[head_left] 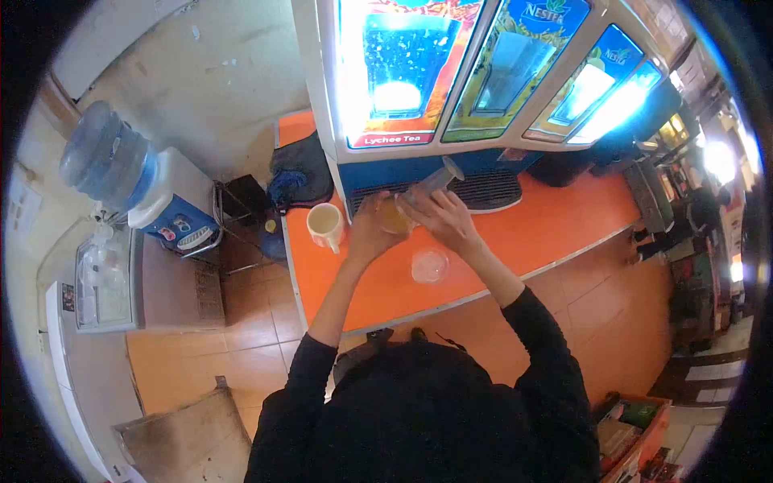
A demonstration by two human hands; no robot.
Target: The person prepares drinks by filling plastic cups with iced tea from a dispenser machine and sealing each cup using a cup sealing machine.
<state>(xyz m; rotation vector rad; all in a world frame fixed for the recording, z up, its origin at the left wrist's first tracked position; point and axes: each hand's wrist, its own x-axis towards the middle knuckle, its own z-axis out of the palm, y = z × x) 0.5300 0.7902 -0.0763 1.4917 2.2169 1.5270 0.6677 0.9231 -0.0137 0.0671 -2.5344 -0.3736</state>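
Observation:
My left hand (374, 229) is wrapped round a clear cup (395, 217) with something yellowish in it. My right hand (444, 219) grips a translucent grey cylinder with a flared end (439, 179), tilted with its lower part against or over the cup's mouth; which of the two I cannot tell. Both hands are close together above the orange counter (362, 302), in front of the drink dispenser's black drip tray (495, 193). A clear round plastic piece, perhaps a lid (430, 266), lies on the counter below my right hand. To the left stands a white mug (325, 225).
A lit drink dispenser (483, 149) rises behind the counter. Dark cloths (299, 173) lie at the counter's left end. Further left are a water cooler (173, 197) and a white basin (109, 282). A crate (636, 435) sits at lower right; a person (680, 229) is far right.

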